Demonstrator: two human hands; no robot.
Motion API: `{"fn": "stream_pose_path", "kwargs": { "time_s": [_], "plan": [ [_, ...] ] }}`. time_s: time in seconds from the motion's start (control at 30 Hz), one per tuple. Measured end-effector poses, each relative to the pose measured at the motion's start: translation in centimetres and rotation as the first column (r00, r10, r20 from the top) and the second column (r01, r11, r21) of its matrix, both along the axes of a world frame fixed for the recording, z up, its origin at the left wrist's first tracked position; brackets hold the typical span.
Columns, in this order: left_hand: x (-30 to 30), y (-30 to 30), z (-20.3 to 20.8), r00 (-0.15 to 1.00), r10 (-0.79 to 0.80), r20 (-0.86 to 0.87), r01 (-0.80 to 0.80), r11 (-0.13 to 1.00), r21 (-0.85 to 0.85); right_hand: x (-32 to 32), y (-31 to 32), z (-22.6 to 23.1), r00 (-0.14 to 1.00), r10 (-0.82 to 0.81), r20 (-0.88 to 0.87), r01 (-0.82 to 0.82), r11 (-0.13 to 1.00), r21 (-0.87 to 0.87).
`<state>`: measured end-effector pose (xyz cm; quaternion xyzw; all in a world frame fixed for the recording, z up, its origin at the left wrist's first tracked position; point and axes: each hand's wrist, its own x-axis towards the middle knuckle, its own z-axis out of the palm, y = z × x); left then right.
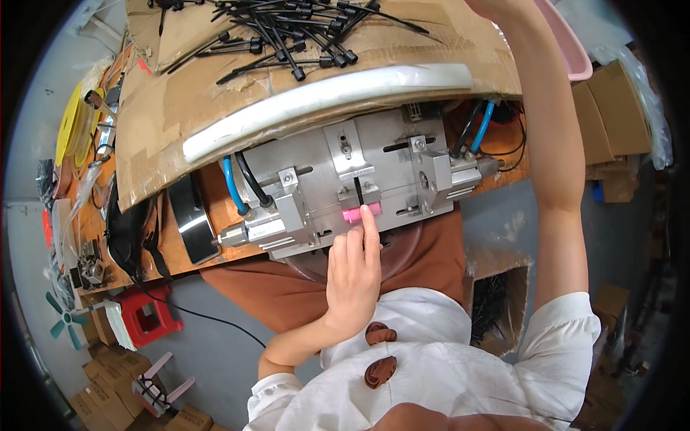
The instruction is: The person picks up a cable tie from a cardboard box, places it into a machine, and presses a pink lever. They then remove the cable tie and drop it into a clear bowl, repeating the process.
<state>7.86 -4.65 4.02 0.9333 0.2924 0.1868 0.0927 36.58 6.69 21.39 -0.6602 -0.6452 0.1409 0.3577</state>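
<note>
My left hand (pixel 352 271) lays a fingertip on the pink piece (pixel 351 215) fronting the metal fixture (pixel 262 169) (grip there, or in my right hand (pixel 496 7), I can't tell); light, square pressure seems best.

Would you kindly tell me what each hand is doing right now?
Left hand: index finger extended, its tip at the pink cylinder; whether the curled fingers hold anything cannot be told.
Right hand: mostly out of frame; grip cannot be told.

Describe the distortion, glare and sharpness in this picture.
Head view: the cardboard has a bowed front edge, fitting fisheye distortion; black fills the corners; pale glare streaks the glossy black panel; the left hand looks fairly sharp; the top edge crops the right hand.
</note>
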Motion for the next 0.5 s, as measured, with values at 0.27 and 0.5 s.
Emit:
{"fn": "stream_pose_path", "kwargs": {
  "time_s": [0.27,0.5],
  "plan": [
    [0.7,3.9,5.3,0.975,-0.105,0.196,0.112,0.993,-0.022,-1.5,-2.2,-1.0,0.965,0.025,0.259,-0.046,0.996,0.073],
    [5.5,17.2,11.6,0.972,-0.171,0.162,0.178,0.984,-0.030,-2.9,2.7,-0.6,0.907,0.163,0.387,-0.142,0.986,-0.084]
  ]
}}
